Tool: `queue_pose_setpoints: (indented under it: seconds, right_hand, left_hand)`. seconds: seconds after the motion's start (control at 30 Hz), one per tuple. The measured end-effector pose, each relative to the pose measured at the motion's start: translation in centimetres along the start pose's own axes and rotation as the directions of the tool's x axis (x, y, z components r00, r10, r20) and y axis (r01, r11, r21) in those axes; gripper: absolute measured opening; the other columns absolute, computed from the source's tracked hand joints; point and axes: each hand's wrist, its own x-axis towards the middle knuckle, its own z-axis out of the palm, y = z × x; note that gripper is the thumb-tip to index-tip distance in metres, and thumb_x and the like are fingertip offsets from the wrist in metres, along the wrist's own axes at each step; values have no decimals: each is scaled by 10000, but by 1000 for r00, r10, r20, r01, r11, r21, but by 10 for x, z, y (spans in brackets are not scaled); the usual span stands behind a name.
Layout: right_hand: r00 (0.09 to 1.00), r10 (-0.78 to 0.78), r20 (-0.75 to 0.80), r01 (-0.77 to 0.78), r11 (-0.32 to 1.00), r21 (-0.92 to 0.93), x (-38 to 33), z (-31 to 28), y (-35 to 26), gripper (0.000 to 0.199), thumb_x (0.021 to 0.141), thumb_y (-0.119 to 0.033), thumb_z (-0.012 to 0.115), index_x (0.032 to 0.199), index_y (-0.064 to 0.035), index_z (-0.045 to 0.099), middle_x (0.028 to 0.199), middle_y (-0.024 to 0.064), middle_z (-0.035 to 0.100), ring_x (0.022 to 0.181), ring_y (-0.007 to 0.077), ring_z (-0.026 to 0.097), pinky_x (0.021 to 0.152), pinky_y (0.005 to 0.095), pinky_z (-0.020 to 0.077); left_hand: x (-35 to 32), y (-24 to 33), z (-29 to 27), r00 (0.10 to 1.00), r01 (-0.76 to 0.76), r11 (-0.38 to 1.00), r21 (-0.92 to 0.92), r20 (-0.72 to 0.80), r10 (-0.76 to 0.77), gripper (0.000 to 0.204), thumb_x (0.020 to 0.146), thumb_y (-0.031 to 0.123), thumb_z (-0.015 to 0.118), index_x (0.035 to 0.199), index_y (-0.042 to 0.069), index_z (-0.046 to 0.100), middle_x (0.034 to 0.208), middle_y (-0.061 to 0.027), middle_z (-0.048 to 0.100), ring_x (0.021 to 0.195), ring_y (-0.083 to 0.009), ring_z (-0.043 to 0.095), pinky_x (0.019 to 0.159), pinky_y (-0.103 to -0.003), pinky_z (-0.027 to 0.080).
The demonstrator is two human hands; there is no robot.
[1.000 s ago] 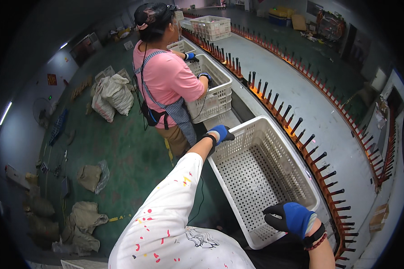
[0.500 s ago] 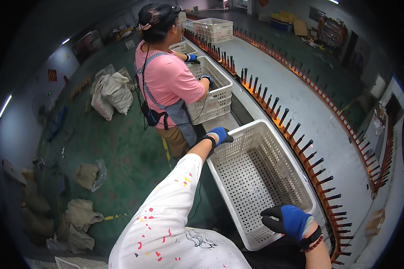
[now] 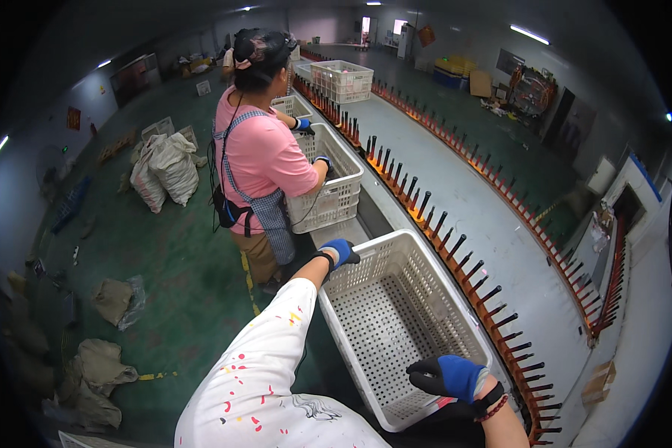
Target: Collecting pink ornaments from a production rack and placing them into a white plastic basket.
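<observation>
An empty white plastic crate with a perforated floor and slotted walls stands in front of me, beside a row of black-tipped pegs. My left hand, in a blue and black glove, is closed over the rim at its far left corner. Above the near right corner is my right hand, gloved the same way. Its fingers point left over the crate's inside, loosely bent and apart from the thumb, with nothing seen between them. A small red patch shows on the near rim below that hand.
A person in a pink shirt works ahead at another white crate. The orange-based peg row curves along a grey surface. More crates stand farther off. Sacks lie on the green floor to the left.
The whole view has shifted, so the crate and surroundings appear lower and farther left. My left hand stays on the crate's rim, and my right hand still hovers by its near corner.
</observation>
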Motion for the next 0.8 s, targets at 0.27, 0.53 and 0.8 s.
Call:
queue_pose_setpoints:
  seconds: [0.27, 0.53, 0.8]
  right_hand:
    - [994, 48, 100, -53, 998, 42, 0, 6, 3, 486, 889, -411, 526, 1194, -36, 568, 1074, 158, 641, 992, 256, 606, 875, 335, 454]
    - [999, 32, 42, -30, 999, -42, 4, 16, 20, 455, 897, -396, 513, 1168, -37, 582, 1062, 157, 643, 984, 262, 607, 866, 343, 457]
    - [998, 50, -45, -53, 996, -76, 17, 5, 32, 453, 876, -419, 536, 1097, -33, 623, 1007, 166, 658, 956, 245, 626, 840, 333, 464]
  left_hand:
    - [-10, -5, 4, 999, 22, 1000, 12, -36, -21, 471, 723, 406, 615, 1081, 103, 650, 1056, -171, 639, 983, -318, 614, 838, -390, 481]
    - [-17, 16, 15, 964, 203, 956, 213, -215, -156, 419, 776, 425, 580, 1065, 130, 654, 1075, -128, 646, 992, -300, 622, 836, -426, 486]
    - [-41, -1, 1, 996, 76, 968, 239, -64, -63, 642, 768, 513, 603, 1287, 155, 482, 1232, -113, 571, 1099, -304, 566, 899, -458, 457]
